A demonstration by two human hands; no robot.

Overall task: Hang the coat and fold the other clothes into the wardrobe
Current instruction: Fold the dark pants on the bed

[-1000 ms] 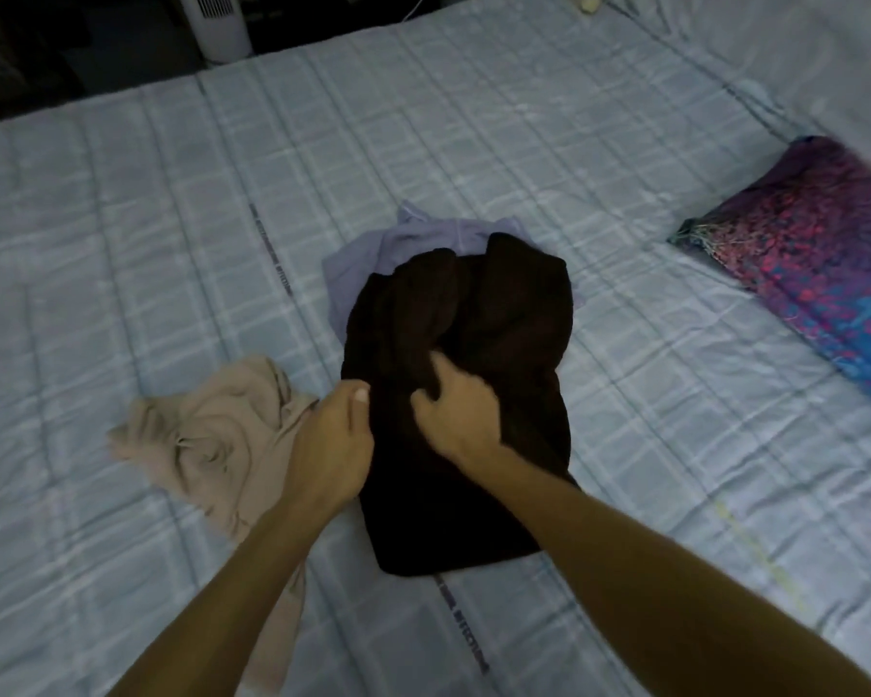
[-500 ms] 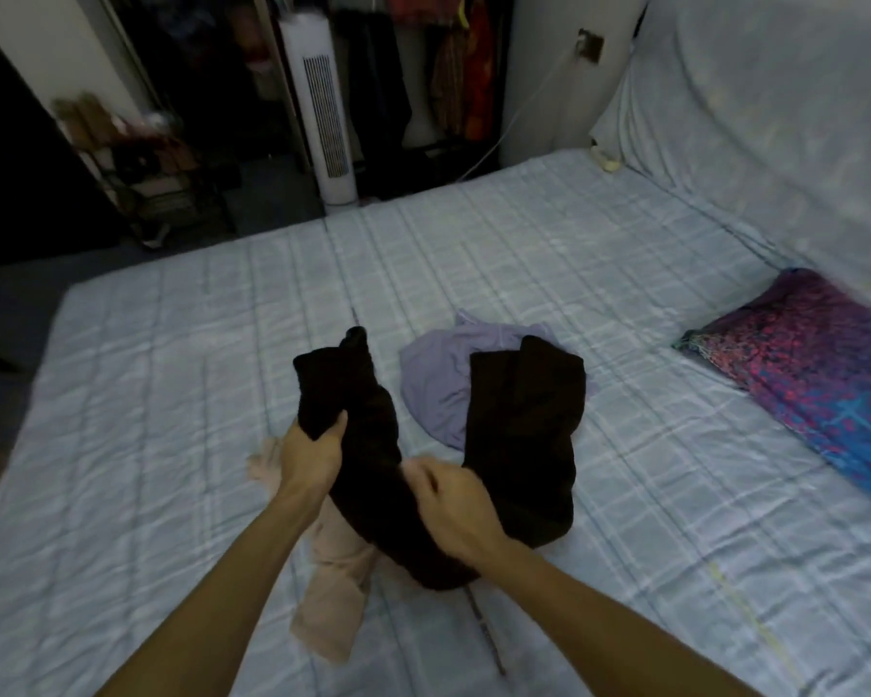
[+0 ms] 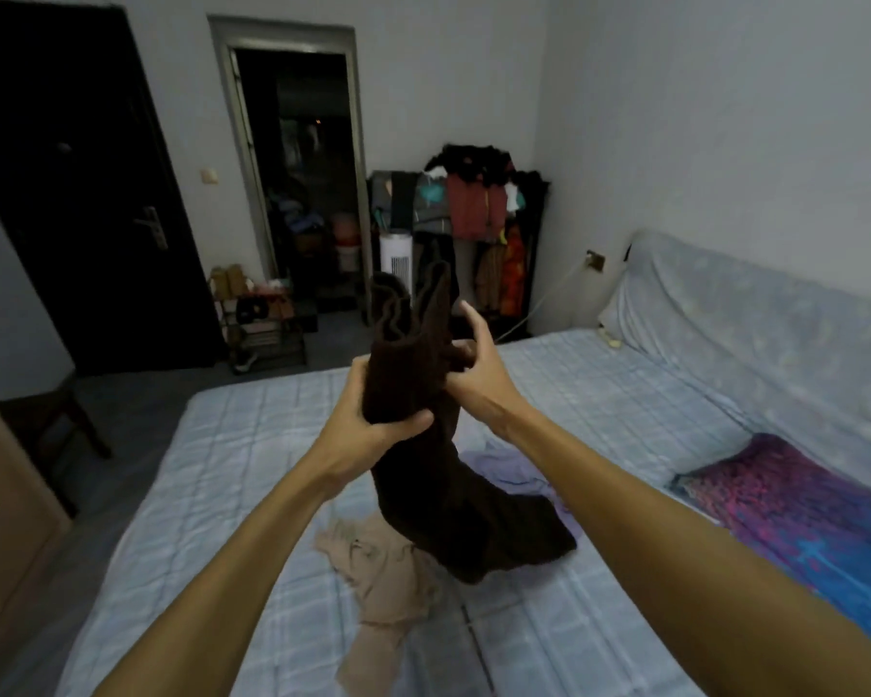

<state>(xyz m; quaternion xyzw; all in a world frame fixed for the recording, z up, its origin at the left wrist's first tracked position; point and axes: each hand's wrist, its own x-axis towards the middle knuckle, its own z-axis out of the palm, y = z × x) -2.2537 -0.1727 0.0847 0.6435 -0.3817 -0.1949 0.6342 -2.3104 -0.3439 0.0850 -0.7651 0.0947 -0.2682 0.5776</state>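
Observation:
A dark brown garment (image 3: 453, 475) hangs bunched above the bed, its lower end trailing near the sheet. My left hand (image 3: 368, 420) grips it around the middle, thumb across the front. My right hand (image 3: 473, 364) holds its upper right edge, fingers curled into the cloth, forefinger raised. A beige garment (image 3: 378, 581) lies crumpled on the bed below my arms. A lilac garment (image 3: 504, 470) lies flat behind the brown one, partly hidden by it. An open clothes rack (image 3: 478, 208) full of hanging clothes stands at the far wall.
The bed (image 3: 252, 445) has a pale blue checked sheet. A purple and blue pillow (image 3: 795, 515) lies at the right. A white tower fan (image 3: 396, 259), a shoe shelf (image 3: 257, 319), a dark door (image 3: 71, 193) and an open doorway (image 3: 303, 168) are beyond the bed. A wooden panel (image 3: 1, 495) stands at the left.
Both hands have lifted the dark brown garment off the bed to chest height. The view has tilted up from the sheet to the room's far side.

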